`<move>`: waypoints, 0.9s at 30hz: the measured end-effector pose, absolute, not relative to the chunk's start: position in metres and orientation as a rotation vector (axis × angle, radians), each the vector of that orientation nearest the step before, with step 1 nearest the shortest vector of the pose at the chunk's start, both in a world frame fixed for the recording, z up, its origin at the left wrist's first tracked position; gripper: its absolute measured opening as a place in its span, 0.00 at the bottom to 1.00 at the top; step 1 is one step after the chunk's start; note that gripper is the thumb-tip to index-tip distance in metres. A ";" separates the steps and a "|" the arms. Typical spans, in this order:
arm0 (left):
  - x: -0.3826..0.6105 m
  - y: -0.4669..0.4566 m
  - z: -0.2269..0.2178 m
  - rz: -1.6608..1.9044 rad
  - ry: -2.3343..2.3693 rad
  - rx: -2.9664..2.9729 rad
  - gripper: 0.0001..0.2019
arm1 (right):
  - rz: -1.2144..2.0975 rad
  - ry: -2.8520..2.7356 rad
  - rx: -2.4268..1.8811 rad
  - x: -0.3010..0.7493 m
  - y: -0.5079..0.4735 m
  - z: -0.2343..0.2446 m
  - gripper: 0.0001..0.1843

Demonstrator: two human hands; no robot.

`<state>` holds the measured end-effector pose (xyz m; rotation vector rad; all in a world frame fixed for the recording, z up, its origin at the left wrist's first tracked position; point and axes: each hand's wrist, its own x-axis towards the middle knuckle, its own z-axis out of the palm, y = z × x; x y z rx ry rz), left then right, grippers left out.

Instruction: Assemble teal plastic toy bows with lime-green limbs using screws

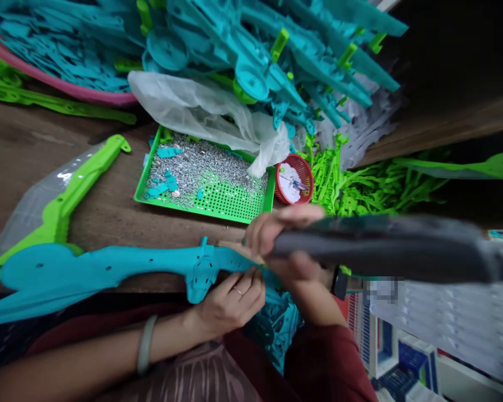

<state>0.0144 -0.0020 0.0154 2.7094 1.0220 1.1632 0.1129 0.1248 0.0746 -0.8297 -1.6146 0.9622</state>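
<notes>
A long blue plastic part, shaped like part of a toy weapon, lies across the near edge of the workbench. My left hand grips it near its right end, with bent fingers pressed together. My right hand is wrapped round a dark grey electric screwdriver, blurred by motion, which points left over that same end. The driver's tip is hidden behind my fingers. Beyond my hands is a green perforated tray with many small silver screws and several small blue pieces.
A red basket stands beside the tray, under a heap of blue parts. A clear plastic bag overhangs the tray. Green parts pile up at right; a green-and-clear part lies left, near a pink basin.
</notes>
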 end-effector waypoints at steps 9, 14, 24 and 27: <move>0.016 0.014 0.013 1.145 0.769 2.798 0.13 | 0.812 -1.325 -0.749 0.085 0.202 0.044 0.16; 0.020 0.014 0.015 1.107 0.612 2.847 0.14 | 0.755 -1.321 -0.793 0.090 0.198 0.044 0.15; 0.021 0.004 0.007 1.207 0.678 2.833 0.17 | 0.728 -1.261 -0.910 0.086 0.196 0.058 0.16; 0.020 0.004 0.004 1.233 0.668 2.809 0.18 | 0.725 -1.269 -0.916 0.101 0.160 0.089 0.15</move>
